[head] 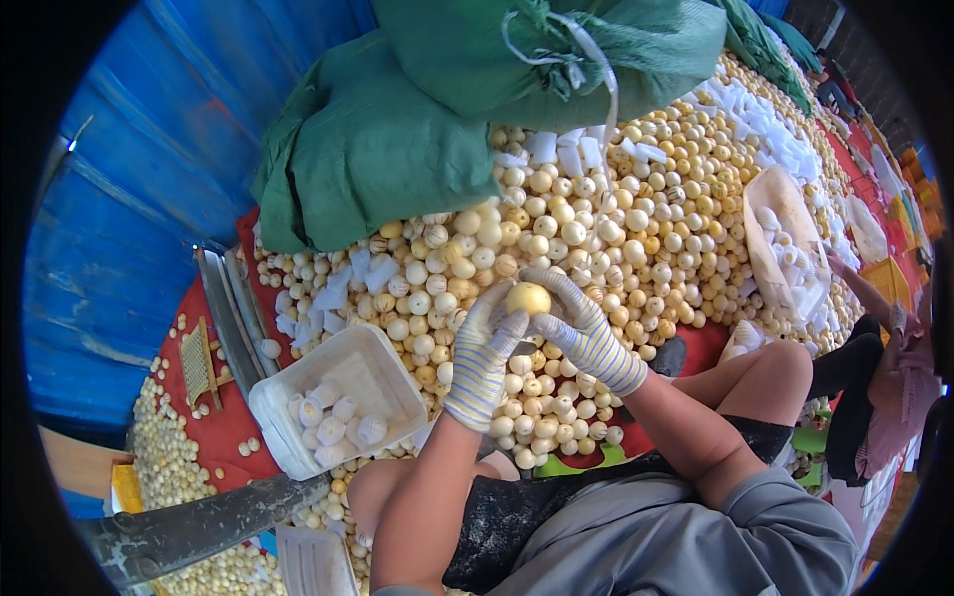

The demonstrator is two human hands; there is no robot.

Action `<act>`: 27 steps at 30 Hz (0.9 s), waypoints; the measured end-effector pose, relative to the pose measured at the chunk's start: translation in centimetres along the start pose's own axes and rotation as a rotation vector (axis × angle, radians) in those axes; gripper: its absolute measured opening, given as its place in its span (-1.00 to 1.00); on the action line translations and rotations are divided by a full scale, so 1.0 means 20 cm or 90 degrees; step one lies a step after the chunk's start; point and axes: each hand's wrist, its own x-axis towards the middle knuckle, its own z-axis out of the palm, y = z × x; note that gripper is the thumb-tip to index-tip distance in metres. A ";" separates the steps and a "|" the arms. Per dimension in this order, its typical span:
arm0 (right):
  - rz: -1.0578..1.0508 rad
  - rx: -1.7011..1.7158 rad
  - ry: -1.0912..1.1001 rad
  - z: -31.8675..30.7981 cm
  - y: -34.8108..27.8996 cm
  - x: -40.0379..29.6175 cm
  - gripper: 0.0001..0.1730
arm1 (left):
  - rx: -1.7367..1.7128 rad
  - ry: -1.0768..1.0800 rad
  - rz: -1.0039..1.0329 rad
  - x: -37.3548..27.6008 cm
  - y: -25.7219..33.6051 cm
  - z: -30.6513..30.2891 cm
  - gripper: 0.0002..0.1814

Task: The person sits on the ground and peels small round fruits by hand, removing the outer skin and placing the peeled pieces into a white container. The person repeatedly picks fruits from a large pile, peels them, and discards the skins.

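Observation:
A round pale-yellow fruit [528,299] is held up between my two hands, above a large heap of similar fruit [544,387], some with dark stripes. My left hand [481,350], in a white knit glove with blue and yellow stripes, has its fingers against the fruit's left side. My right hand [589,331], gloved alike, touches its top and right side with fingers and thumb. To the left of my hands, a translucent plastic tub [380,357] contains several fruits in white foam net sleeves [332,430].
Green woven sacks [387,141] lie beyond the heap, with white foam sleeves [380,273] scattered nearby. A second tub [760,208] with foam-wrapped fruit stands right, beside another person [898,395]. A metal pole [216,521] crosses the lower left; a blue metal wall [149,246] rises behind.

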 end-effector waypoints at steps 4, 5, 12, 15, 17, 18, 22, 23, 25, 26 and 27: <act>-0.079 -0.272 0.049 0.02 0.01 -0.07 -0.41 | -0.044 -0.003 0.011 -0.05 0.00 0.01 -0.34; -0.086 -0.232 0.044 0.02 0.01 -0.07 -0.41 | -0.056 -0.015 0.015 -0.06 0.01 0.01 -0.34; 0.121 0.286 0.060 -0.03 -0.03 -0.06 -0.25 | -0.228 -0.135 0.043 -0.13 0.10 0.03 -0.22; 0.128 0.377 -0.197 -0.01 -0.01 -0.07 -0.28 | -0.229 -0.160 0.049 -0.13 0.11 0.04 -0.19; 0.103 0.396 -0.173 0.00 -0.01 -0.07 -0.33 | -0.221 -0.186 0.061 -0.13 0.12 0.04 -0.14; 0.093 0.404 -0.171 0.00 -0.02 -0.07 -0.36 | -0.216 -0.203 0.060 -0.12 0.12 0.03 -0.13; 0.064 0.279 0.002 -0.03 -0.11 -0.09 -0.39 | -0.062 -0.199 0.062 -0.11 0.15 -0.02 -0.10; 0.021 0.105 0.068 -0.03 -0.13 -0.09 -0.43 | -0.010 -0.184 0.072 -0.11 0.15 -0.02 -0.10; -0.007 -0.082 0.135 -0.02 -0.19 -0.15 -0.45 | 0.085 -0.156 0.088 -0.09 0.12 -0.03 -0.10; -0.052 -0.107 0.167 0.02 -0.19 -0.15 -0.41 | 0.103 -0.142 0.104 -0.08 0.10 -0.02 -0.13; -0.060 -0.235 0.204 0.04 -0.19 -0.17 -0.40 | 0.181 -0.116 0.116 -0.07 0.07 -0.01 -0.15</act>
